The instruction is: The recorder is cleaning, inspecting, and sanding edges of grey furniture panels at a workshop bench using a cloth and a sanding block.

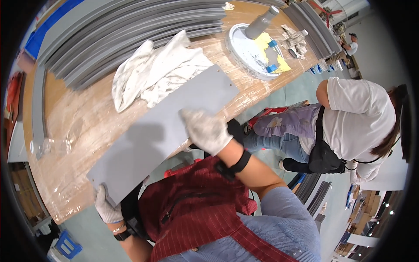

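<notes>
A long flat grey panel [174,118] lies slanted across the near edge of the table, small holes showing near its far right end. My left hand [107,207], in a white glove, grips the panel's near left end with the thumb on top. My right hand [207,133], also gloved, rests on the panel's face right of the middle. Its fingers are drawn together and bent; whatever they may hold is hidden. Just beyond the panel lies a crumpled white cloth [152,72], which touches its far edge.
The wooden table [83,174] has plastic film over it. Stacked grey panels [144,32] fill its back. A round tub [238,48] carries a grey bottle [259,27], yellow sheet [283,64] and blue pieces. Spotted gloves [294,41] lie beside it. A co-worker [353,113] stands at right.
</notes>
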The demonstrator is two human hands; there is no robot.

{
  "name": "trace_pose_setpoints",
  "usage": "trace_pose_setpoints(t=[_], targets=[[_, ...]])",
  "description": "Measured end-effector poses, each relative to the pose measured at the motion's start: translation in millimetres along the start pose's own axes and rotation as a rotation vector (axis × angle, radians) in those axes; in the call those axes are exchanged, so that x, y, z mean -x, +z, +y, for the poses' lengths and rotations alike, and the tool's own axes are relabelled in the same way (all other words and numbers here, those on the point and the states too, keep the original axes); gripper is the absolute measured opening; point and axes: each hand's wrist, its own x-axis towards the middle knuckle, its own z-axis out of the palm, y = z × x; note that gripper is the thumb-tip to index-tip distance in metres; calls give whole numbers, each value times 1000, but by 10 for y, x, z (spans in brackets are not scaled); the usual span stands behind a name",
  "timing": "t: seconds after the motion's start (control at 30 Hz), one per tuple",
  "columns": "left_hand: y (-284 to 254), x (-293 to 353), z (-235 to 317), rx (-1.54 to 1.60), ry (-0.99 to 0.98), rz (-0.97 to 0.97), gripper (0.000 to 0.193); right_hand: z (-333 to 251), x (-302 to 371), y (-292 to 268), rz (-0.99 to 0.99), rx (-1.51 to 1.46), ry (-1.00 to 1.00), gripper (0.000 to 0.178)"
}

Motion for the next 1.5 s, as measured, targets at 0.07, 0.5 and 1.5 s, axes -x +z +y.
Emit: trace_pose_setpoints(t=[0.07, 0.5, 1.5], targets=[[13, 35, 34, 2, 7, 11, 58, 179, -86, -34, -90, -162, 257, 24], [119, 28, 32, 140, -114, 223, 60, 1568, -1220, -154, -197, -186, 502, 30], [469, 104, 113, -172, -82, 385, 82, 3232, 67, -503, -12, 202, 761, 30]])
